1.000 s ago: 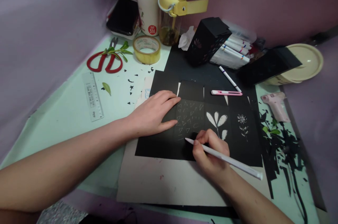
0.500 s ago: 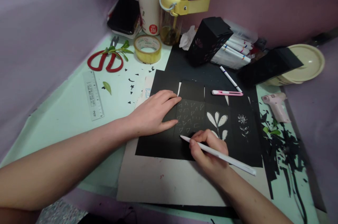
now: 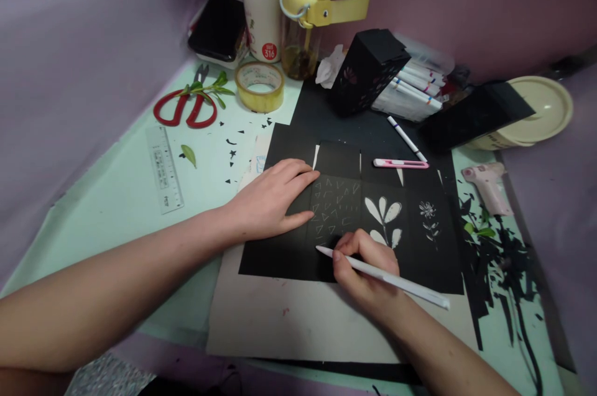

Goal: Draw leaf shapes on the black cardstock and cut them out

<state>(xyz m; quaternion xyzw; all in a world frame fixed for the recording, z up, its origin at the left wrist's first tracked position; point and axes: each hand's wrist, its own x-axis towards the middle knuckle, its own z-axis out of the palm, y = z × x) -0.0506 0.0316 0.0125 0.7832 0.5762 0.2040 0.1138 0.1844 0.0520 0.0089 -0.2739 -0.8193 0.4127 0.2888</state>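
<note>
The right hand (image 3: 366, 271) has its grip clenched round a thin white pen (image 3: 387, 278), whose tip points away from the wrist and sits on or just above the near edge of the black card (image 3: 284, 253), right beside a panel of small pale triangles (image 3: 333, 212). Across from that grip, the left hand (image 3: 270, 200) lies flat and released, palm and fingers pressing the card down on the worktop (image 3: 116, 197), holding nothing. Past the pen grip, on the side away from the left hand, a white leaf shape (image 3: 383, 212) and a smaller flower (image 3: 428, 216) show on the same card. Beyond the grip, a pink knife (image 3: 400, 164) and a loose marker (image 3: 405, 138) rest on the far part of the card, with a black box (image 3: 368, 69) and a bundle of markers (image 3: 413, 94) behind them. Well off beyond the left hand lie red scissors (image 3: 186, 107), a roll of tape (image 3: 259, 86) and a clear ruler (image 3: 164, 169). As a judgement, the main risk is the heel of the right hand dragging over the pale marks close to it and smearing them. The card could also shift if the flat left hand eases its pressure, sending a line astray. A tip pressed too hard might tear or dent the thin card.
</note>
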